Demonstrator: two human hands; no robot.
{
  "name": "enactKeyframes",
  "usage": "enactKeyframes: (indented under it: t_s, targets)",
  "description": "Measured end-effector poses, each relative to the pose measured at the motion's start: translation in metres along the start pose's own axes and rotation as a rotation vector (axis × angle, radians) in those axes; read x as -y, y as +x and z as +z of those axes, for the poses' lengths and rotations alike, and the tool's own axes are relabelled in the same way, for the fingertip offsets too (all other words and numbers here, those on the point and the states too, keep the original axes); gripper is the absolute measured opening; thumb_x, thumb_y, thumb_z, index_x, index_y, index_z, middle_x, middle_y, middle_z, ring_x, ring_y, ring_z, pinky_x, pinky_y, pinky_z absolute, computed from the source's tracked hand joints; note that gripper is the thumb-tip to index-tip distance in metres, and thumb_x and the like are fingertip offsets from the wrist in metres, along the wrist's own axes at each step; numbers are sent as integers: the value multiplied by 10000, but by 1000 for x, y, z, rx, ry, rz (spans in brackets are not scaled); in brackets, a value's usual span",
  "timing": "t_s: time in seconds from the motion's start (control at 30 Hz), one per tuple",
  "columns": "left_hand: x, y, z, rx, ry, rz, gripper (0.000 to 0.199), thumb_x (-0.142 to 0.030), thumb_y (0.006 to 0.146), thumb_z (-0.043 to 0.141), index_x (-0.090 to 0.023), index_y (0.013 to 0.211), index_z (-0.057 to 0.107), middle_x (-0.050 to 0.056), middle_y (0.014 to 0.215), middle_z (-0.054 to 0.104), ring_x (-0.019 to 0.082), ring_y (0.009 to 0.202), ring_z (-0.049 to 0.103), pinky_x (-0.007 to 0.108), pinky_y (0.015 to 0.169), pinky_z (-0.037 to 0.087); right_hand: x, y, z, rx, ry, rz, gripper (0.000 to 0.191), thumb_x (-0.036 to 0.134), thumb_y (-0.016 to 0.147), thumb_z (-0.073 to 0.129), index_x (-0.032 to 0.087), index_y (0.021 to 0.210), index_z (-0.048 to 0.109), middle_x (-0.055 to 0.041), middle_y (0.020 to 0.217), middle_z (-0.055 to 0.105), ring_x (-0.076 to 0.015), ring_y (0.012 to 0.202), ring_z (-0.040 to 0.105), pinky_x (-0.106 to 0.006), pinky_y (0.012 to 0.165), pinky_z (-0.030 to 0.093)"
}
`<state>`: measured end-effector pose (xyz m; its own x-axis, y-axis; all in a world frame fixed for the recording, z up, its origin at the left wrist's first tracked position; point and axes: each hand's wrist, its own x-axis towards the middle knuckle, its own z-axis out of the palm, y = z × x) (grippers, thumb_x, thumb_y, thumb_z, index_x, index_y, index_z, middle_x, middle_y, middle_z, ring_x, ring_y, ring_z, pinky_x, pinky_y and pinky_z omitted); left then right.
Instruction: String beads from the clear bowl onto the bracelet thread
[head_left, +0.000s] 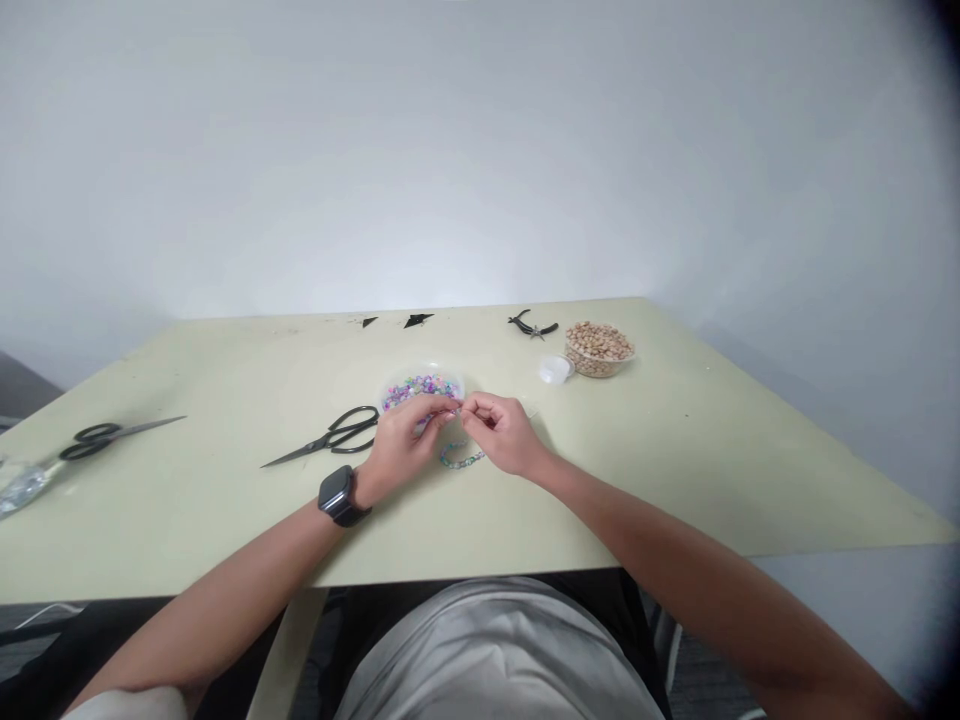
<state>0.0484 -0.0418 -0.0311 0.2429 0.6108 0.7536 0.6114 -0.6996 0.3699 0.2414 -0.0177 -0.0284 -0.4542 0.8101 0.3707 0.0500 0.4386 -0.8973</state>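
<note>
This is a craft workspace: scissors (330, 435), pliers (532, 324) and bowls of beads (598, 349) lie on a pale table (187, 520).

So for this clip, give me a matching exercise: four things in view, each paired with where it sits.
Things:
1. scissors
2. pliers
3. beaded strand
4. smartwatch

Places:
A. on the left wrist
B. beside the bowl of tan beads
C. between the left hand and the right hand
D. on the table, just left of the left hand

Pairs: 1-D, 2-B, 3-C, 4-A
</note>
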Motion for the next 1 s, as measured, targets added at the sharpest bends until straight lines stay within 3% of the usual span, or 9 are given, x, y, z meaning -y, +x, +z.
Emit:
enactKeyframes:
  t_s: [0.33,0.63,1.0]
  targets:
    - [-2,1,-1,2,7,-16,117,-170,986,622,-203,1032,723,36,996,803,168,921,754,289,822,595,0,-2,-1,19,0,-2,221,297,923,579,172,751,519,51,605,386,-80,526,329,-238,492,239]
    - [-1,3,-2,1,30,3,115,-188,990,616,-219,1008,724,30,970,803,189,884,725,384,883,545,0,-1,-2,29,-9,0,232,314,925,580,176,751,515,51,603,381,-80,524,327,-238,494,240]
    - [-4,4,-3,16,36,40,128,-163,994,601,-221,1012,714,7,940,790,166,840,694,355,873,507,2,-1,-1,30,-13,-5,230,317,933,577,169,763,534,52,601,383,-80,523,329,-239,493,242]
